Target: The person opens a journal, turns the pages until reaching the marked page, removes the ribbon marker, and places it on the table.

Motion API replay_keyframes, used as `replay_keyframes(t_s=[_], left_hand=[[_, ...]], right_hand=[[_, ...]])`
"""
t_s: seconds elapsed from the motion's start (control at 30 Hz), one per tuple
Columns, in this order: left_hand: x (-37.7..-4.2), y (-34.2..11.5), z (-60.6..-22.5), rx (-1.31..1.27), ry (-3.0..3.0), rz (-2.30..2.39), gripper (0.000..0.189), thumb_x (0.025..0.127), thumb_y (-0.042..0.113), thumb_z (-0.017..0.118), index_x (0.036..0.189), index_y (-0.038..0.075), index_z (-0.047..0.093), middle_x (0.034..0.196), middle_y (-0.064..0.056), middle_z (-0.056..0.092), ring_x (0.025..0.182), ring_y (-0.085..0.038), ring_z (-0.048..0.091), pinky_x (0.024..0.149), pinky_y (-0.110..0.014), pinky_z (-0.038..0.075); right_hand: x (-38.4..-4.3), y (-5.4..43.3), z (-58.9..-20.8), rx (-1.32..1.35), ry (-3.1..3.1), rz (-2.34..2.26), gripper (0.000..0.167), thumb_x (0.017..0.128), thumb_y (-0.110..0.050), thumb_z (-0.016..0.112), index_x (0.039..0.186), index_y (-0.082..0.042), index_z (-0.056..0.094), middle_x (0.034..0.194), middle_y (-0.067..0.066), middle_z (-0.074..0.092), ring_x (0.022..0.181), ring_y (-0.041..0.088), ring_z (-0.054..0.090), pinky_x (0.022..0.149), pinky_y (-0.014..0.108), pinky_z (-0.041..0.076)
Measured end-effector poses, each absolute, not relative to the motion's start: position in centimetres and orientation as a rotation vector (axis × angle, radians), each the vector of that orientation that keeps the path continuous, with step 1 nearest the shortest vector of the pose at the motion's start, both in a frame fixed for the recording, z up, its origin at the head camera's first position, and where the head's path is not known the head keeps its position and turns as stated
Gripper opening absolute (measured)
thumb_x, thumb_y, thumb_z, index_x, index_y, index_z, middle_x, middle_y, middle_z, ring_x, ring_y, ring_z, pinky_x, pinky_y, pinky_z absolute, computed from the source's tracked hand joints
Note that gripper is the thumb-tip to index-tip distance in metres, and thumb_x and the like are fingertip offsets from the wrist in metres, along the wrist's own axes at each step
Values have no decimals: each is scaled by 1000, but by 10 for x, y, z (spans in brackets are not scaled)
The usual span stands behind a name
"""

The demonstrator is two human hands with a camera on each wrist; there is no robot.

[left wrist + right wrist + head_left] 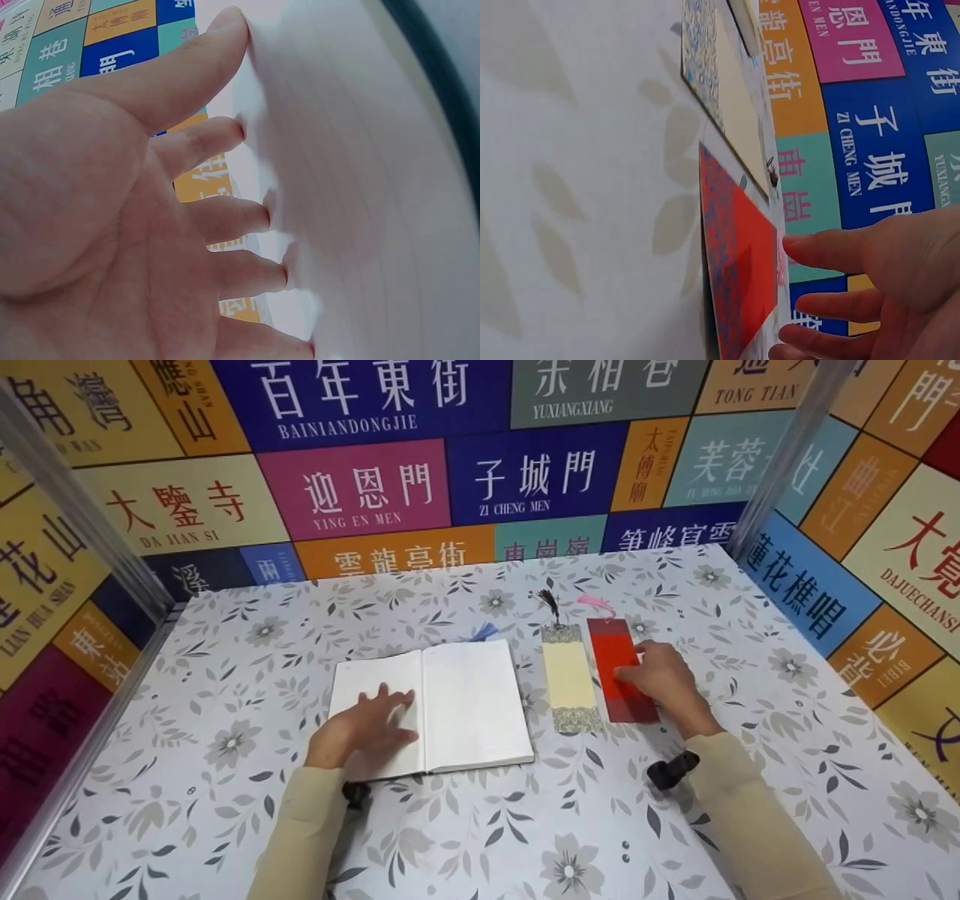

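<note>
An open notebook [480, 705] with blank white pages lies on the table. My left hand [364, 729] rests on its left page with fingers spread; in the left wrist view the fingertips [277, 274] touch the paper. To the right of the notebook lies a cream bookmark [568, 675] with patterned ends and a dark tassel. Beside that is a red bookmark [616, 660] with a pink tassel. My right hand [664, 679] is at the red bookmark's right edge, its thumb over the red face. In the right wrist view its fingers [840, 304] are apart and loosely extended, without a visible pinch.
A floral cloth covers the table [570, 825]. Colourful panels with Chinese lettering [352, 484] stand behind and at both sides. A blue tassel [484, 631] sticks out past the notebook's top edge. Dark wrist devices [671, 770] sit under the sleeves.
</note>
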State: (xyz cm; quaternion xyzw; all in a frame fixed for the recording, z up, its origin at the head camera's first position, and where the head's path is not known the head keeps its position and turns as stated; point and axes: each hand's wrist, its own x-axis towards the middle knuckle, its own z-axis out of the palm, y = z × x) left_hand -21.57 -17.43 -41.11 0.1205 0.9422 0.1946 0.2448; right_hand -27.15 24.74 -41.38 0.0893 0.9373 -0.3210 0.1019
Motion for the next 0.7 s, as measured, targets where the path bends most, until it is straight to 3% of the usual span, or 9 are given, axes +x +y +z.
replay_keyframes(t_s=[0.13,0.4,0.7], left_hand=[[-215,-175,-412,339,2577,532,71,100,35,57,158,7,27,160,-40,9,143,-67,9,115,-75,15],[-216,-176,-413,340,2581,509,70,101,35,55,159,7,26,160,-40,10,142,-67,10,116,-75,16],[-218,-174,-413,337,2591,500,69,101,34,55,158,8,27,160,-39,11,144,-66,11,115,-75,17]], right_hand=[[-269,231,-410,121,2745,-978,67,97,-31,62,150,3,39,150,28,43,126,40,47,108,55,46],[-256,196,-400,-191,2738,-1032,63,97,-32,65,149,-3,46,156,24,41,144,43,39,115,59,37],[-241,162,-392,-419,2662,-1099,65,94,-32,69,152,-14,45,159,16,39,148,39,34,116,60,35]])
